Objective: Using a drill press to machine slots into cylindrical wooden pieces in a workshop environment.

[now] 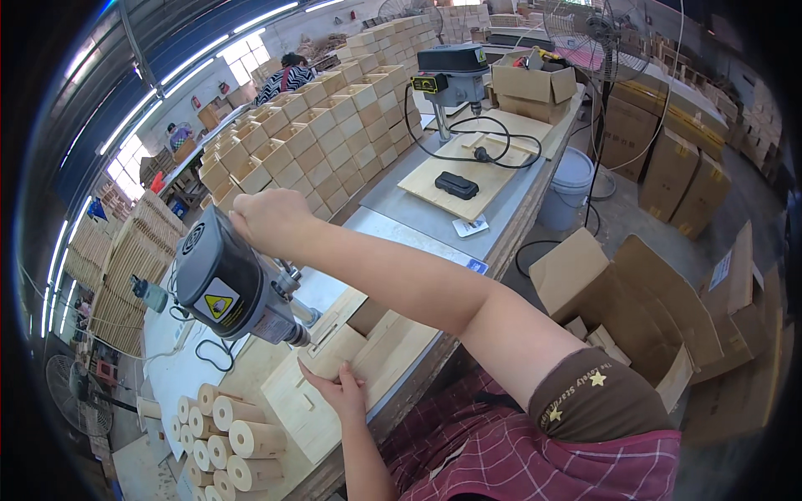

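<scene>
A grey and black bench drill press (pixel 225 280) stands on the bench at left, its chuck pointing down. My right hand (pixel 271 221) is closed at the far side of its head, around the handle, which the hand mostly hides. Under the chuck, a pale wooden cylinder (pixel 338 344) lies in a flat wooden jig (pixel 388 346). My left hand (pixel 341 392) rests at the cylinder's near end, index finger and thumb against it. Close by on the left, several wooden cylinders (pixel 251 438) with holes in their ends lie stacked.
Many wooden boxes (pixel 334 125) are stacked beyond the bench. A second drill press (pixel 451 75) stands farther along it, with a black object (pixel 456 184) on a board. An open carton (pixel 626 292) and a white bucket (pixel 568 188) are at right. Two people sit far off.
</scene>
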The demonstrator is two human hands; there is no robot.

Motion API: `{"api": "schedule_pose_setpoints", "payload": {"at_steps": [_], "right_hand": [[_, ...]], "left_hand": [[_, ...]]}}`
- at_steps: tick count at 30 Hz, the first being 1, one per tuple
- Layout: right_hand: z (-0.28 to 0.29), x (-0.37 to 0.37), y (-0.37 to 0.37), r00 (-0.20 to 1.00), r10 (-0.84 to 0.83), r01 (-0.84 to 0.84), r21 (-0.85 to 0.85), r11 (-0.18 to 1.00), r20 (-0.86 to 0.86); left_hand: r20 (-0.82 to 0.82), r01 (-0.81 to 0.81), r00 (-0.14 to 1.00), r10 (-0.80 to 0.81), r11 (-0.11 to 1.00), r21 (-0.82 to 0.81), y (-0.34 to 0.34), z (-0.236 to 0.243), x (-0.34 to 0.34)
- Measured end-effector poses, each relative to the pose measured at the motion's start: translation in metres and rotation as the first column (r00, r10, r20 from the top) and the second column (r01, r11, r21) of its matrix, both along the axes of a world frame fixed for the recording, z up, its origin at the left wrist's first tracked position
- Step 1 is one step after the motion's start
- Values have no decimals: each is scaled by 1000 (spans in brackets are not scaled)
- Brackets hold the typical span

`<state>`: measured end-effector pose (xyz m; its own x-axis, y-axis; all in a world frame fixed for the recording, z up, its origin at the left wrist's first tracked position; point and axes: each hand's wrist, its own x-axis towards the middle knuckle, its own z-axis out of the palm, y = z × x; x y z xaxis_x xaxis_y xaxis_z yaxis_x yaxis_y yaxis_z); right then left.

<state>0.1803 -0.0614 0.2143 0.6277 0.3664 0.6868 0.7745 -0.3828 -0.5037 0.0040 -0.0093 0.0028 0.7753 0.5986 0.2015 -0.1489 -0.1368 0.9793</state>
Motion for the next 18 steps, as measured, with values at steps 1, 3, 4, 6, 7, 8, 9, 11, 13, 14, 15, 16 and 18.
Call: {"api": "schedule_pose_setpoints", "payload": {"at_steps": [1,3,4,6,7,8,9,11,13,14,15,16,18], "right_hand": [[-2,3,2,1000,7,-7,25,1000,15],[-6,7,5,993,116,-113,94,989,-31],[-10,8,5,991,133,-132,120,984,-3],[-25,8,-2,972,234,-226,258,939,1],[-36,8,-8,933,342,-291,326,899,-110],[-50,8,-19,873,468,-377,417,827,-137],[-65,11,-31,867,413,-333,292,896,-280],[-97,20,-55,900,364,-357,77,931,-241],[-131,22,-78,940,205,-310,-425,851,-273],[-146,20,-88,865,180,-424,-491,761,-469],[-159,15,-93,868,200,-449,-546,707,-455],[-171,5,-95,921,166,-315,-419,852,-353],[-178,-1,-110,867,191,-371,-342,863,-460]], "left_hand": [[0,-11,1000,11,1000,8,0,0,0],[1,-12,1000,12,1000,3,-1,0,0],[-4,-16,1000,16,1000,-9,0,0,0],[-13,-23,1000,22,998,-56,1,-1,-1],[-7,-7,1000,7,995,-101,3,-1,-3],[-22,-44,999,42,993,-109,6,-1,-4],[-63,-6,998,0,995,-102,10,-1,-5],[-105,-4,994,-8,994,-108,19,-2,-7],[-140,10,990,-15,999,-35,25,-4,-7],[-140,-28,990,24,999,-21,28,-5,-7],[-132,-4,991,14,998,70,30,-4,-6],[-141,20,990,-2,991,129,33,-2,-8],[-174,23,985,-4,994,103,34,2,-21]]}}
